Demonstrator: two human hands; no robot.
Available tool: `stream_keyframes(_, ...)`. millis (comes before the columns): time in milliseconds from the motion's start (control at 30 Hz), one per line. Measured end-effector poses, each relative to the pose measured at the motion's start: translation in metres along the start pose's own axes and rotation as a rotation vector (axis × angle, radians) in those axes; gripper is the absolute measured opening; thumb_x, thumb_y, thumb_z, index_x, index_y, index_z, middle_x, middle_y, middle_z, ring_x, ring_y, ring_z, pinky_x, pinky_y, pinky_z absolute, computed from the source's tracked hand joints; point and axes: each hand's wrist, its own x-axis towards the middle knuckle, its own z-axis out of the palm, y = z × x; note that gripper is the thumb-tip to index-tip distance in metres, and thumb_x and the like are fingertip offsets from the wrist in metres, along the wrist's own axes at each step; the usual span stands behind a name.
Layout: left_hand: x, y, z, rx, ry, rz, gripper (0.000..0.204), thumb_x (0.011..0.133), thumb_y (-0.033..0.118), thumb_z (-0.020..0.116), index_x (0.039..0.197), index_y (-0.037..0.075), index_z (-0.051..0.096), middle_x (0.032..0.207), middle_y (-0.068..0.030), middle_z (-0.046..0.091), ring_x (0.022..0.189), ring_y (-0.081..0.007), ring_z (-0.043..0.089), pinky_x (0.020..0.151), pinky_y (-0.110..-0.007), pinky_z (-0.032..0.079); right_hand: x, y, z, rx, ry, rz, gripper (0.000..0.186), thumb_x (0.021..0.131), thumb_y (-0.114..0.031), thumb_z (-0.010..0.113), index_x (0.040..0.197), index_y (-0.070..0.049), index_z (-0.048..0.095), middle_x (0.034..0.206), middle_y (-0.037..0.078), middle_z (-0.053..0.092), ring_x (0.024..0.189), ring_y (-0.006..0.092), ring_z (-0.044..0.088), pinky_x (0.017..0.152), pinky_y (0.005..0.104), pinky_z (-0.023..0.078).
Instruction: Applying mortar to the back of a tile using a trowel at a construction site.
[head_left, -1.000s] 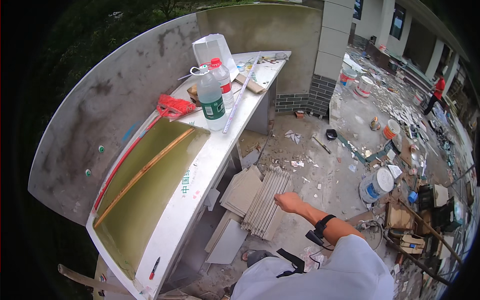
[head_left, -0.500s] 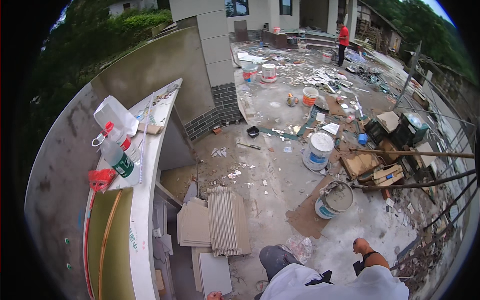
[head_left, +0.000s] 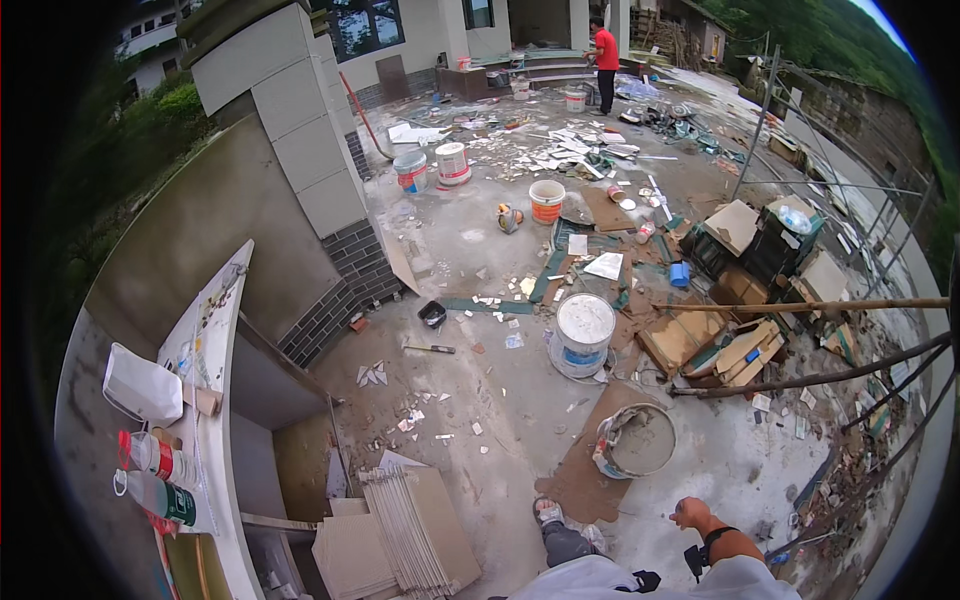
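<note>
My right hand (head_left: 690,514) hangs over the concrete floor at the lower right, its fingers loosely curled with nothing showing in them. A dark band circles that wrist. Nearest to this hand is a bucket of grey mortar (head_left: 645,442), standing on a flat brown cardboard sheet (head_left: 572,478). My left hand is out of view. A stack of beige tiles (head_left: 415,530) lies at the lower left, several of them leaning on edge. Just beyond the mortar bucket stands a white lidded bucket (head_left: 584,325). One of my feet (head_left: 547,510) shows beside the cardboard.
A ledge at left (head_left: 218,400) carries bottles (head_left: 160,495) and a white bag (head_left: 143,383). Wooden poles (head_left: 800,304) jut in from the right over broken boxes (head_left: 740,352). Tile scraps and buckets litter the yard. A person in red (head_left: 606,60) stands far back.
My view has swung right and I have moved forward. The mortar bucket and tile stack sit lower in view. My left hand has left the lower edge; my right hand stays low, with nothing visible in it.
</note>
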Motion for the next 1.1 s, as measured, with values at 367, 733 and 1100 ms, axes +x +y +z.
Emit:
stream_keyframes(367, 0.174, 0.146, -0.435, -0.31, 0.599, -0.161, 0.033, 0.078, 0.031, 0.066, 0.095, 0.003, 0.065, 0.089, -0.0172, 0.066, 0.089, -0.0346, 0.063, 0.08, -0.041, 0.049, 0.133, -0.162, -0.089, 0.595, 0.132, -0.349, 0.03, 0.09, -0.019, 0.056, 0.098, 0.01, 0.054, 0.072, 0.02, 0.065, 0.056, 0.0237, 0.064, 0.046, 0.0323, 0.051)
stream_keyframes(733, 0.394, 0.055, -0.762, -0.262, 1.206, -0.079, 0.041, 0.08, 0.023, 0.065, 0.116, 0.008, 0.054, 0.115, -0.0158, 0.056, 0.112, -0.0343, 0.051, 0.094, -0.043, 0.042, 0.229, -0.073, -0.056, -0.492, 0.26, -0.935, 0.043, 0.082, -0.039, 0.07, 0.112, -0.011, 0.057, 0.07, 0.004, 0.065, 0.056, 0.0212, 0.059, 0.048, 0.0391, 0.048)
stream_keyframes(1100, 0.664, -0.11, -0.996, 0.022, 1.19, -0.402, 0.05, 0.077, 0.015, 0.064, 0.125, 0.014, 0.05, 0.12, -0.0144, 0.054, 0.114, -0.0344, 0.049, 0.094, -0.046, 0.043, 0.243, -0.479, -0.247, 0.623, -0.02, -0.116, 0.052, 0.092, -0.027, 0.059, 0.134, -0.002, 0.043, 0.085, 0.013, 0.066, 0.061, 0.0185, 0.06, 0.051, 0.0292, 0.049)
